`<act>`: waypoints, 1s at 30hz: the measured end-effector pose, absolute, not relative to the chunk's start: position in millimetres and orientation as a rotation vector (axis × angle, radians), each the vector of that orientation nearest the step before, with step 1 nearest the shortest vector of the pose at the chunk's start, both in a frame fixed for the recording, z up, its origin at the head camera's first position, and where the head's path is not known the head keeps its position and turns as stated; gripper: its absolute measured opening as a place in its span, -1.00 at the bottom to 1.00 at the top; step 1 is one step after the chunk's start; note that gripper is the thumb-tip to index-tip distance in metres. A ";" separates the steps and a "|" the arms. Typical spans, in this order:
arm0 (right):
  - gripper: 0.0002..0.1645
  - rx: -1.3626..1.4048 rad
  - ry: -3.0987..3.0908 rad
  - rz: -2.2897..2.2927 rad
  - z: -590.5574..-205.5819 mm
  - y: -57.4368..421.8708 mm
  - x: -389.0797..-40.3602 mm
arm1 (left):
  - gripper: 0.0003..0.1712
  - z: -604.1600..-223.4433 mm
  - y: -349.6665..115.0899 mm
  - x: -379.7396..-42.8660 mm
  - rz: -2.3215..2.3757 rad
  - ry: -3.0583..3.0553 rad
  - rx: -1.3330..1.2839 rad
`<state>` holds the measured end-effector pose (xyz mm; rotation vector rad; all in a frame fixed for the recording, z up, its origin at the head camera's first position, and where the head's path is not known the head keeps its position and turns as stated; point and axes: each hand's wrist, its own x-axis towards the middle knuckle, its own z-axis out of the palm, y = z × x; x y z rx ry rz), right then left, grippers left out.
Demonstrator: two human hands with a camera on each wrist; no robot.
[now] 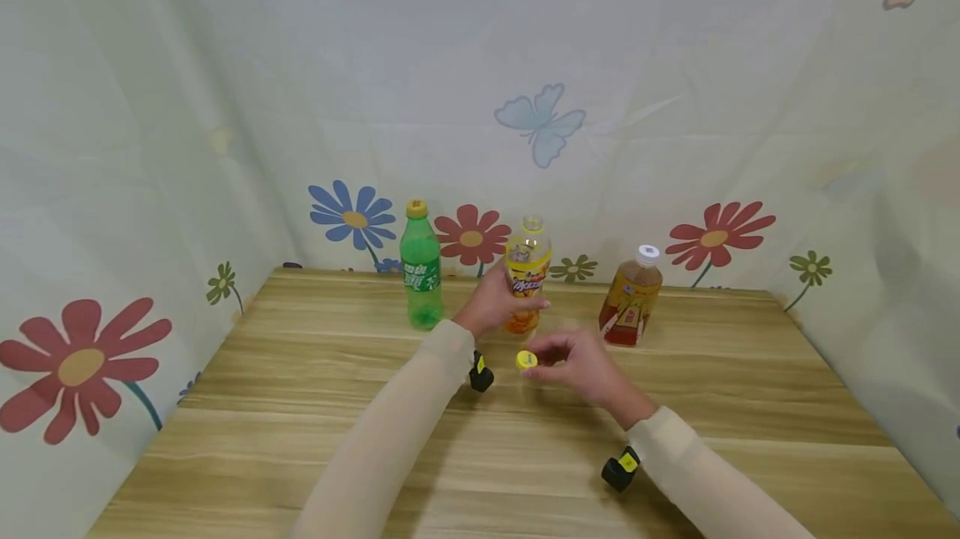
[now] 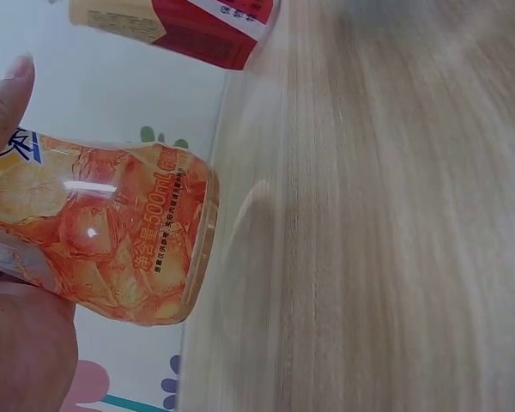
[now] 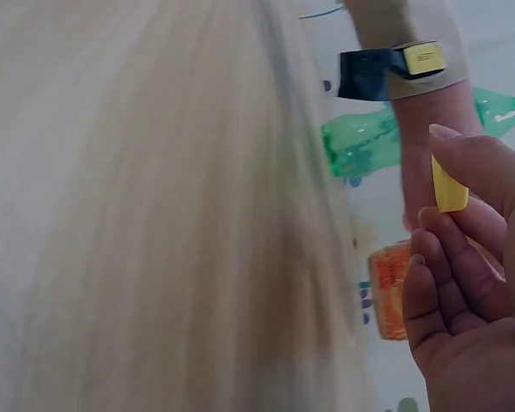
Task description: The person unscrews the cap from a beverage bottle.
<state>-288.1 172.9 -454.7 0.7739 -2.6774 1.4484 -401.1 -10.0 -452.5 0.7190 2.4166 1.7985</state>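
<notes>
My left hand grips a clear plastic bottle with a yellow and orange label round its middle. The neck of this bottle is bare, with no cap on it. In the left wrist view the lower label of the bottle shows ice cubes and fruit slices, and the thumb lies along its side. Lower and to the right, my right hand pinches a yellow bottle cap between thumb and fingers. The right wrist view has the cap edge-on, held apart from the bottle.
A green bottle with a yellow cap stands left of my left hand. To the right is a tea-coloured bottle with a white cap. All are near the back edge of the wooden table, before a flowered curtain.
</notes>
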 end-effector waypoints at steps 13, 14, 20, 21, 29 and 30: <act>-0.70 0.792 -2.772 1.423 -471.6 173.3 -293.8 | -0.13 -457.2 -5.4 -405.1 1.833 2.408 0.719; -0.71 0.792 -2.780 1.420 -472.1 173.5 -294.0 | -0.13 -457.1 -5.4 -405.1 1.832 2.408 0.718; -0.75 0.815 -2.797 1.399 -475.4 173.3 -296.8 | -0.13 -457.4 -6.0 -405.2 1.829 2.415 0.713; -0.75 0.819 -2.802 1.397 -476.3 173.4 -297.7 | -0.13 -457.7 -5.9 -405.5 1.831 2.414 0.713; -0.74 0.858 -2.833 1.367 -478.3 173.2 -301.2 | -0.14 -460.9 -4.7 -408.6 1.838 2.423 0.714; -0.74 0.861 -2.831 1.364 -478.2 173.1 -301.4 | -0.15 -461.7 -4.6 -409.5 1.838 2.424 0.709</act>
